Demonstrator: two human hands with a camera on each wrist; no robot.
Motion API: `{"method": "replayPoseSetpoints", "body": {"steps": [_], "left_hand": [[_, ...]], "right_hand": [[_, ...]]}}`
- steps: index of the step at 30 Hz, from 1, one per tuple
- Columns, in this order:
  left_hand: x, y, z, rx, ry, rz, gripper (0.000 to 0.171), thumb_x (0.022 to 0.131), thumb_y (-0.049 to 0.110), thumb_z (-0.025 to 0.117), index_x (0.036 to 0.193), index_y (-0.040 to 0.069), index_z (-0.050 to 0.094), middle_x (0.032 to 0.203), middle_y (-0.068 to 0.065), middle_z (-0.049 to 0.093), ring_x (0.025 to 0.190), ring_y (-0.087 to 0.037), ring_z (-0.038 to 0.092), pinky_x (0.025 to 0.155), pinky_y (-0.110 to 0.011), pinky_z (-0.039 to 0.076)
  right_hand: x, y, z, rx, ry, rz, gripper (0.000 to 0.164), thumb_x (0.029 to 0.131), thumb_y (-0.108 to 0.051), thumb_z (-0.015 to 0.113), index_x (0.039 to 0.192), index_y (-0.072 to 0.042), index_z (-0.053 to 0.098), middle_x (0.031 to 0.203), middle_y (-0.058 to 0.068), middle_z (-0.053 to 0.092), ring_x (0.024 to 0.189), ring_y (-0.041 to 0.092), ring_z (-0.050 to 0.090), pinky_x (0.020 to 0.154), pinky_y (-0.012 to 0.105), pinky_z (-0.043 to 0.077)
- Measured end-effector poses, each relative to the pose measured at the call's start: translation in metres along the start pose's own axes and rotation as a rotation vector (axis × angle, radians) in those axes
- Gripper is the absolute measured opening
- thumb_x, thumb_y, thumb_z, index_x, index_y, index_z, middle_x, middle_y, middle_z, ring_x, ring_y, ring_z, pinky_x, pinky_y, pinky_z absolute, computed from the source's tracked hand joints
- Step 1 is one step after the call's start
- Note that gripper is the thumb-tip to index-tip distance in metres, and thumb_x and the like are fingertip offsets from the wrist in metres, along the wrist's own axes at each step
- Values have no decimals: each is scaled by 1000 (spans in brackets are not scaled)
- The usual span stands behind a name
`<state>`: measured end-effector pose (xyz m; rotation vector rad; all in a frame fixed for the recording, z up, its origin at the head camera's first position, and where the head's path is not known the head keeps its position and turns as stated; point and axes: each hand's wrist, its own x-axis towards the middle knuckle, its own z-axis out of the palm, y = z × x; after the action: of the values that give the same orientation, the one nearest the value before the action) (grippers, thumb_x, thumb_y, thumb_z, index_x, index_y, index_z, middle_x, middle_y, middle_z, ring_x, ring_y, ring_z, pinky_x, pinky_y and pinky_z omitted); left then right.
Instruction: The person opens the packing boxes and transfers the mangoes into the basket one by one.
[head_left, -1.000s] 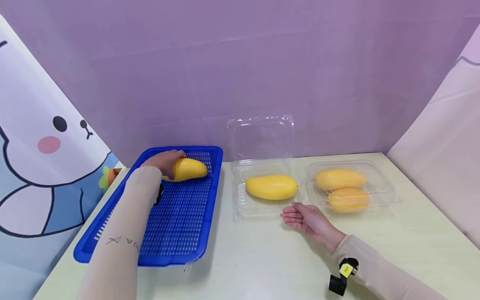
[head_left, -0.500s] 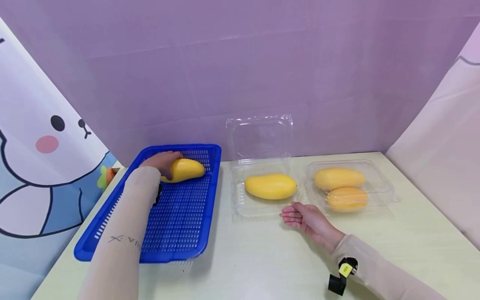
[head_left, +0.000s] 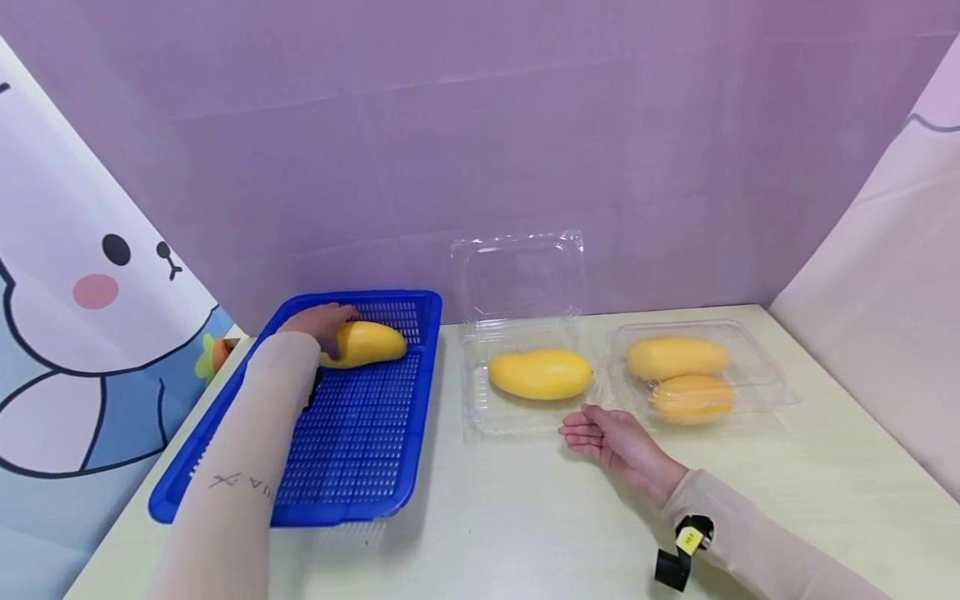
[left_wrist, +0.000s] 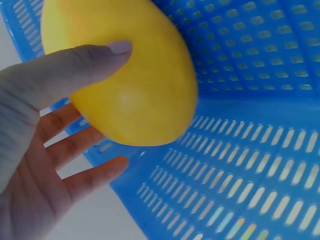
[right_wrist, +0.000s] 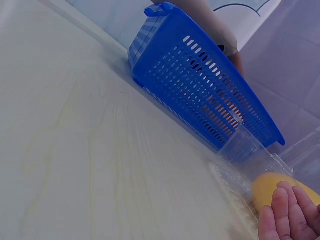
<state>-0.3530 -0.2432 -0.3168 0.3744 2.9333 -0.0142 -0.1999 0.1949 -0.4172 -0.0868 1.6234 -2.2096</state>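
Observation:
In the head view my left hand (head_left: 322, 325) holds a yellow mango (head_left: 371, 343) at the far end of a blue plastic basket (head_left: 432, 400). The left wrist view shows the thumb (left_wrist: 85, 67) across the near side of this mango (left_wrist: 145, 100), with fingers reaching round behind it. My right hand (head_left: 618, 442) lies palm up, fingers relaxed and holding nothing, just in front of a clear plastic clamshell box (head_left: 487, 417). Inside that box, whose lid stands raised against the backdrop, rests a second mango (head_left: 540, 373).
To the right, a closed clear clamshell box (head_left: 765, 375) contains two mangoes. A pale wooden table (head_left: 495, 517) carries everything, and a purple cloth (head_left: 480, 150) hangs behind it. On the left stands a cartoon-printed cloth (head_left: 60, 333).
The left hand and the mango it holds have shifted slightly left and toward me within the basket. The right hand and both clamshell boxes stay where they were.

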Motion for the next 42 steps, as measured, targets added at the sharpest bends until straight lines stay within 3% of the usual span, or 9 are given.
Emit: {"method": "replayPoseSetpoints", "body": {"steps": [6,10,16,22,25,34,42], "left_hand": [[-4,11,-13,36,-5,25,69,73,7,78,135,4,46,130,-23,51,117,-39,49,97,-55,40],[-5,24,-26,-3,-25,29,70,76,5,76,138,6,43,135,-22,47,120,-39,47,97,-54,41],[-3,43,-44,-66,-3,108,71,79,6,74,141,5,39,141,-21,42,126,-40,42,100,-55,38],[-8,65,-56,-163,29,92,71,81,10,72,143,15,38,144,-11,43,129,-35,40,103,-57,34],[-10,81,-62,-136,34,124,69,82,12,72,142,18,40,143,-7,44,129,-32,41,104,-55,34],[-5,123,-71,-5,44,237,65,82,15,74,140,15,44,139,-8,49,126,-28,45,104,-47,38],[1,152,-68,-11,-22,272,66,83,16,72,141,16,42,140,-7,48,127,-26,45,103,-44,39]], "right_hand": [[0,0,0,1,4,5,37,103,-17,36,91,-3,68,86,4,71,81,13,68,77,24,55],[-1,-1,-1,7,15,9,37,103,-18,37,90,-3,68,85,5,71,81,13,68,77,24,55],[-1,-3,-1,15,12,5,36,103,-17,37,91,-2,68,85,5,71,82,13,68,77,24,54],[-1,-2,0,7,21,12,35,103,-18,38,91,-2,68,86,5,71,82,13,68,77,24,54],[-2,-3,-1,7,25,14,36,103,-17,37,91,-2,68,85,5,71,81,13,68,77,24,54],[-2,-3,-1,21,7,6,37,103,-17,36,90,-3,68,85,5,71,82,13,68,77,24,54],[-1,0,0,32,-8,1,38,103,-16,35,89,-4,68,85,5,71,81,13,68,77,24,54]]}}
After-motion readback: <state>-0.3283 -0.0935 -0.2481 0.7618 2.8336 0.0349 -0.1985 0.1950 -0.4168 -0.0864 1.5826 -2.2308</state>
